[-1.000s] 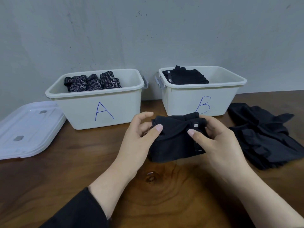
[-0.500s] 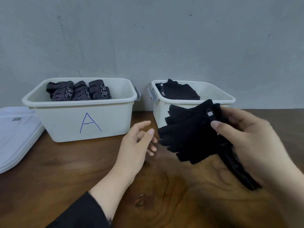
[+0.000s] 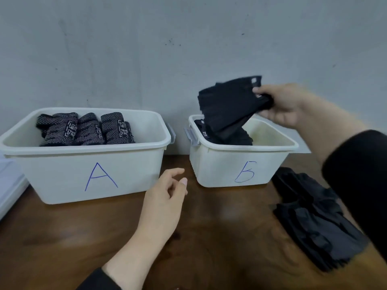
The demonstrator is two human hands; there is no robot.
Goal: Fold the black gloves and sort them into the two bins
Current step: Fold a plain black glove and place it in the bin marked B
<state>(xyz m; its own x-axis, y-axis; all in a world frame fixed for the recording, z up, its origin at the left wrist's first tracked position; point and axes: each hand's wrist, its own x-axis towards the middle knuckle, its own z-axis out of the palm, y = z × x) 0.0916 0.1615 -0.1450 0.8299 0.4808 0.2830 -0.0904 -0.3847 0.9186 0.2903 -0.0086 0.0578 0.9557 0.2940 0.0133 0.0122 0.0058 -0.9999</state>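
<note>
The folded glove (image 3: 227,105) is plain black with a small pale tag. Bin A (image 3: 62,174) is off-white with a blue letter; its rolled gloves (image 3: 83,130) are black, speckled with white dots and white lettering. Bin B (image 3: 213,168), also off-white, bears a blue letter and has grey latches. The counter (image 3: 219,237) is dark brown wood grain; the loose gloves (image 3: 314,218) are black.

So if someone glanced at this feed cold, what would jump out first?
Most likely the right hand holding a folded black glove above the bin marked B. Next, the bin marked A on the left, packed with dotted gloves. Then the loose black pile on the table at right.
</note>
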